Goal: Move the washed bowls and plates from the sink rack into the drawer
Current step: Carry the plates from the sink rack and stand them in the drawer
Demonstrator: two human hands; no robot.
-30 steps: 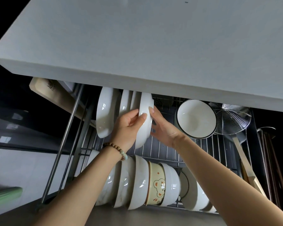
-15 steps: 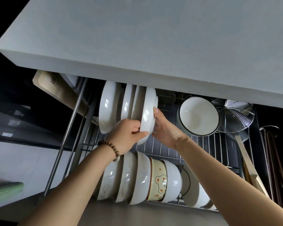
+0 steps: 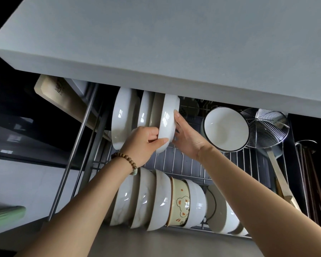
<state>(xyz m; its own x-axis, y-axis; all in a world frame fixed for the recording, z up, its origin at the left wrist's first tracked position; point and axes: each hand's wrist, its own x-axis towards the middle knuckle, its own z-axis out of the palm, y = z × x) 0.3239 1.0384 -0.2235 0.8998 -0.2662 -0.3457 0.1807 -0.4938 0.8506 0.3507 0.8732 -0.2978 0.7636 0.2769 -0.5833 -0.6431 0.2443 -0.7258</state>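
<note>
A white deep plate (image 3: 168,123) stands on edge in the wire rack of the open drawer (image 3: 189,164), rightmost of a row of white plates (image 3: 122,115). My left hand (image 3: 143,143) grips its lower rim, thumb across the front and fingers curled behind. My right hand (image 3: 187,138) lies flat against its right side, fingers straight, one fingertip up on the rim. Along the drawer's front stands a row of several bowls on edge (image 3: 156,199), one cream with a bear picture (image 3: 180,201).
A grey countertop (image 3: 174,43) overhangs the back of the drawer. A black-rimmed white bowl (image 3: 226,128) leans at the right, beside a wire skimmer (image 3: 265,127) with a wooden handle. A wooden board (image 3: 63,97) stands at the left, past two steel rails.
The plate has gone back and upright against the row. My left hand slid from its upper side down to its lower rim. My right hand stayed against its right side.
</note>
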